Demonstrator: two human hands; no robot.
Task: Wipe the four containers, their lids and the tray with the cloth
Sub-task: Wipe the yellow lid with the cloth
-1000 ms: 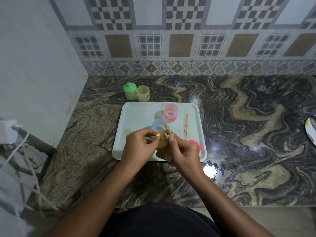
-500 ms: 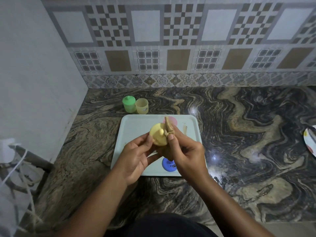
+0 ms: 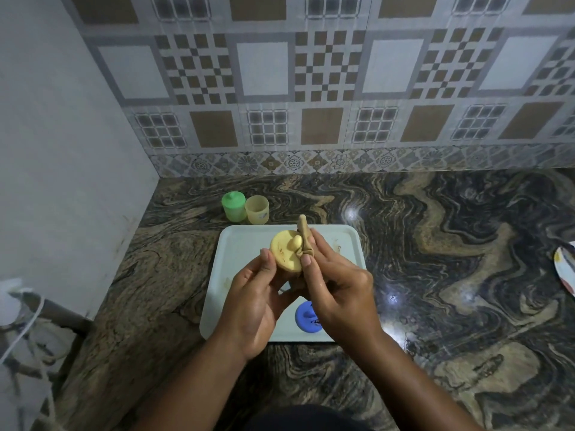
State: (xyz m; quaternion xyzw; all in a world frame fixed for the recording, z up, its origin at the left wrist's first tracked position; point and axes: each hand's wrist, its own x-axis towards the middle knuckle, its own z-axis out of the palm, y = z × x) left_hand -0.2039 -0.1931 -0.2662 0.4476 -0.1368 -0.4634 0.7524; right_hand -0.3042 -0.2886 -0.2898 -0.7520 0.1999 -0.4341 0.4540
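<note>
A dark marble counter with swirling tan veins fills the middle, glossy, with small light glints. Behind the counter rises a tiled wall of brown, white and checkered squares above a floral border strip. Left of the counter stands a plain white wall. At the counter's right edge lies a plate, partly cut off. Off its left edge hangs a white cord.

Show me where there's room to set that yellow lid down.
Widest bare stretch: the counter between the tray and the plate. The tray's far-left corner is bare too. Crowded: the green container and yellow container stand just behind that corner; the blue lid takes the near edge.
</note>
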